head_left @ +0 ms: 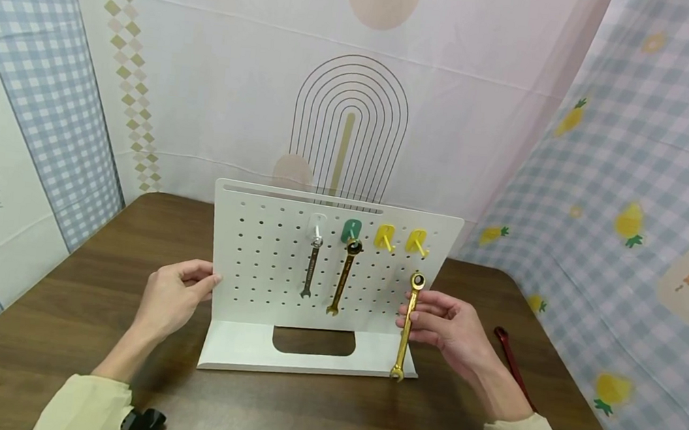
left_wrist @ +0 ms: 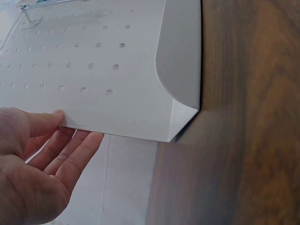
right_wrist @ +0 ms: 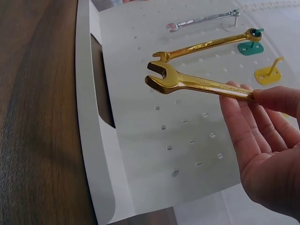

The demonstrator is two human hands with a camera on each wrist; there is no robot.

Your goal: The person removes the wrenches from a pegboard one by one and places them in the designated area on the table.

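Note:
My left hand [head_left: 171,299] pinches the left edge of a white pegboard [head_left: 277,313], thumb on the front and fingers behind. A gold combination wrench [head_left: 405,333] is in my right hand [head_left: 457,333], ring end up and open end down, in front of the board's lower right. In the right wrist view, the thumb and fingers grip that wrench's shank [right_wrist: 206,85]. To its left, a silver wrench [head_left: 312,268] hangs on a white hook [head_left: 317,221], and another gold wrench [head_left: 343,280] hangs on a green hook [head_left: 351,226]. Two yellow hooks [head_left: 384,235] bear nothing.
A dark red wrench [head_left: 513,366] lies on the brown wooden table [head_left: 253,412], right of my right forearm. The board's base [head_left: 234,345] has a cut-out and rests on the table. Patterned cloth [head_left: 220,95] hangs behind and at both sides.

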